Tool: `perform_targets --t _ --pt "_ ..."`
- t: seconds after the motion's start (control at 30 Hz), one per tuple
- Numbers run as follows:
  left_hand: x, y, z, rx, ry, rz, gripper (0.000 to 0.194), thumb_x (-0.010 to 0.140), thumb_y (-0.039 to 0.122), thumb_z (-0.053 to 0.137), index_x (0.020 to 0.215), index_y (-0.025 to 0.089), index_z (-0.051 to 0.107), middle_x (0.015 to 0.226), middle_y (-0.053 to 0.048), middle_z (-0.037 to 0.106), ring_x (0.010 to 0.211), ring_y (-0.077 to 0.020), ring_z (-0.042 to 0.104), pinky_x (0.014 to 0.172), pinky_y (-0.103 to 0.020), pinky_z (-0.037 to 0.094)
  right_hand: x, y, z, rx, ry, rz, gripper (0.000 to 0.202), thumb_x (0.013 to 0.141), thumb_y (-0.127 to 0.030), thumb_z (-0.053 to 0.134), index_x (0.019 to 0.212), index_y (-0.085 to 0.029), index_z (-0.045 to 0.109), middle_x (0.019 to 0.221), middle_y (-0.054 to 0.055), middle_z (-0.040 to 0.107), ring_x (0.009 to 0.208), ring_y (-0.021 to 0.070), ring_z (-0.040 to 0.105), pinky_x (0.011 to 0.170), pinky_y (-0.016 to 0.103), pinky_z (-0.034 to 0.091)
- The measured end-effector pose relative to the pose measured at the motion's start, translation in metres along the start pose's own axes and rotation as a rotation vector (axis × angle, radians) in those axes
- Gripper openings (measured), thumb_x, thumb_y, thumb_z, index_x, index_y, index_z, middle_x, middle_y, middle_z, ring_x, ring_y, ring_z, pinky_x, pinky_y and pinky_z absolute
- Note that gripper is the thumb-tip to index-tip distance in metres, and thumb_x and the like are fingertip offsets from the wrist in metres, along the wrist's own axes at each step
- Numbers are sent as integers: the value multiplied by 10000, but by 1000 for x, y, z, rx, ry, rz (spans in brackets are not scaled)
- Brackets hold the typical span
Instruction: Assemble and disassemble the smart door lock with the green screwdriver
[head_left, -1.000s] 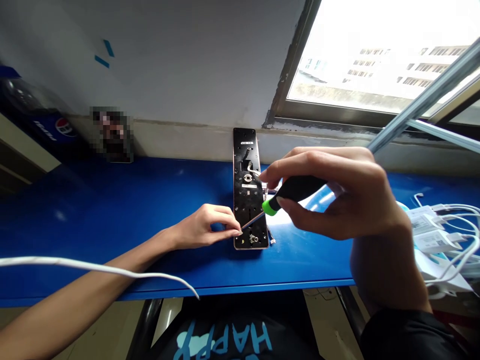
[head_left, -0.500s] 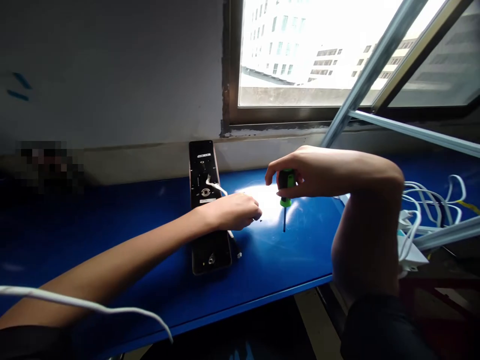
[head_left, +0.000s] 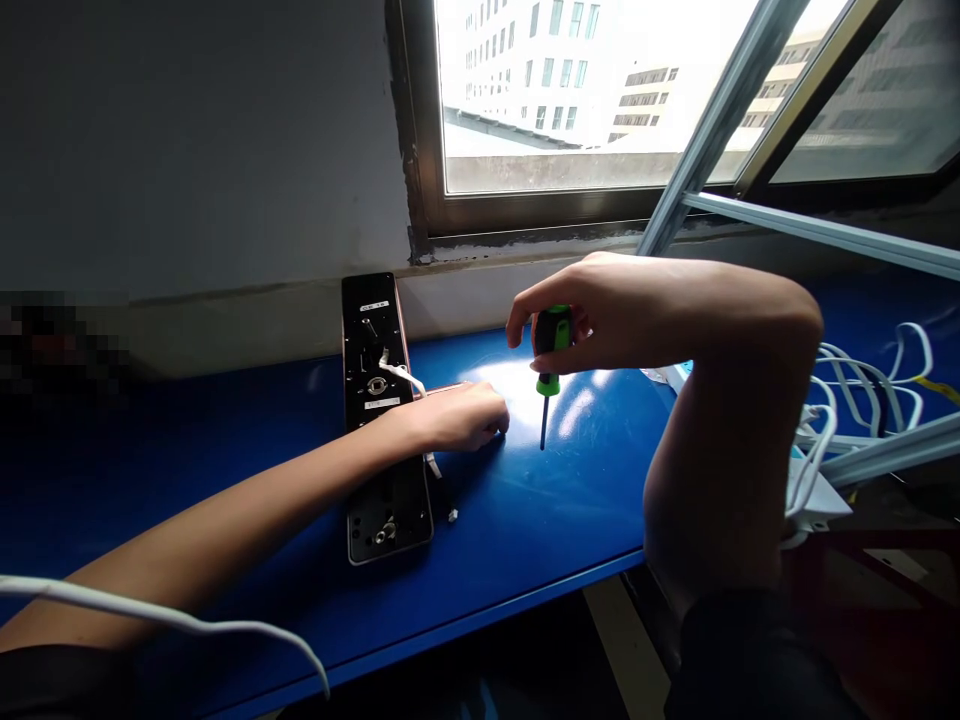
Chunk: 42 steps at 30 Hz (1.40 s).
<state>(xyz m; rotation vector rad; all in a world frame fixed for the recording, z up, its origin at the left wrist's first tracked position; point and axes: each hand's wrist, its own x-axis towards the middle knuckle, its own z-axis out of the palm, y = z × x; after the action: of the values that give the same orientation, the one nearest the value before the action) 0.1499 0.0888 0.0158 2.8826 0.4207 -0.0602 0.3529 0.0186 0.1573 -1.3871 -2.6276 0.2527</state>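
Note:
My right hand [head_left: 574, 312] is wrapped around the black and green handle of a screwdriver [head_left: 553, 335]. Its thin shaft points down, and the tip looks to be above the blue tabletop [head_left: 525, 520]. To the left, my left hand [head_left: 469, 415] is closed, fingertips low against the table; whatever they pinch is hidden. My left forearm crosses over a long black panel [head_left: 386, 500], which looks like a door lock's back plate and covers part of it. A white cable [head_left: 405, 376] with a connector comes off the panel. Beside it lies a small white piece [head_left: 452, 516].
A metal frame [head_left: 697, 150] slants across the window at right. Coiled white cables [head_left: 862, 390] and a white box [head_left: 821, 500] are at the table's right side. Another white cord [head_left: 187, 622] hangs over my left forearm. The table's front edge [head_left: 480, 620] runs below.
The view has shifted, so the panel sits further left in the picture. A small dark bit seen by my left fingertips no longer shows. My right hand still holds the screwdriver.

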Motion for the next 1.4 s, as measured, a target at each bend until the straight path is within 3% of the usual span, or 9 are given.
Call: perform_targets --t 0.2,0.4,0.5,0.73,0.87,0.97,1.4 --pt "-16 -2 -1 12 85 22 226 869 101 685 1037 209 791 1018 -64 780 920 -218 707 786 -296 521 2 -15 -1 10 4 -58 243 849 -316 758 1078 -238 777 811 -3 755 577 100 643 485 247 408" --pt "-83 1 -15 -32 352 82 205 962 149 649 1122 189 770 1124 -99 755 968 -222 725 825 -327 573 11 -35 1 99 18 -248 269 897 -262 720 1160 -208 744 898 7 776 698 105 693 581 228 489" --pt "-124 -2 -10 -64 530 21 234 998 151 601 1179 183 746 1109 -104 737 1010 -216 699 872 -334 584 16 -48 5 143 130 -350 287 902 -260 733 1176 -175 724 965 26 776 770 112 697 666 238 532" --pt "-191 -14 32 -130 795 -147 317 950 96 610 1230 200 717 1081 -71 696 953 -174 685 836 -292 593 50 -88 33 329 490 -340 416 849 -100 694 1261 -149 655 1081 42 740 905 156 717 780 277 575" --pt "-204 -15 46 -273 776 -231 375 944 105 598 1286 222 694 1122 -67 698 967 -172 699 871 -300 603 74 -102 51 333 458 -375 373 860 -124 684 1229 -173 672 1033 33 748 894 160 725 806 294 593" --pt "-206 -13 48 -352 727 -215 409 946 98 592 1329 216 673 1162 -78 695 1032 -178 694 937 -315 597 84 -107 59 280 417 -376 364 860 -144 690 1221 -185 685 972 34 763 844 161 728 809 315 605" --pt "-205 -5 50 -323 719 -137 351 967 122 593 1306 155 682 1149 -107 689 1059 -188 681 957 -331 599 91 -121 71 139 533 -484 481 848 -65 637 1313 -189 639 1081 50 757 920 157 731 859 298 614"
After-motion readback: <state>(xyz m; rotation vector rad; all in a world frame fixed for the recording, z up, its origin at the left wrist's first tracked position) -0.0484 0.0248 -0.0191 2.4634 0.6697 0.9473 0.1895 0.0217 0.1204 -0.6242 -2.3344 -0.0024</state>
